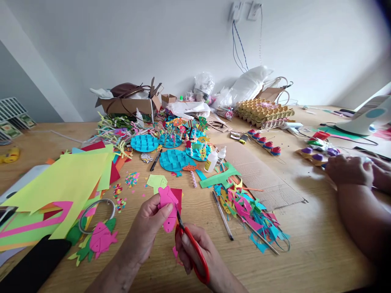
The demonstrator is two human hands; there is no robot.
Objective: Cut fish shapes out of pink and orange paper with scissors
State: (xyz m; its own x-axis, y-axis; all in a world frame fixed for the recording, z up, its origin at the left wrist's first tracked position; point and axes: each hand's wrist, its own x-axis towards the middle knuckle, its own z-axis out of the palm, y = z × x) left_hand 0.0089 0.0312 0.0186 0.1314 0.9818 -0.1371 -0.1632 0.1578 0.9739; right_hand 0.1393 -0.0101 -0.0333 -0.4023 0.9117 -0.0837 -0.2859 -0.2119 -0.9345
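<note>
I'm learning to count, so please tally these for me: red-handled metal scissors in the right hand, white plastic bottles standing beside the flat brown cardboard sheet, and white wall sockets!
Red-handled metal scissors in the right hand: 1
White plastic bottles beside the flat brown cardboard sheet: 2
White wall sockets: 2
Total: 5

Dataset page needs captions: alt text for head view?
Left hand holds a pink fish cutout while the right hand holds red-handled scissors at its edge, over a wooden table with colored scraps and blue discs.
</note>
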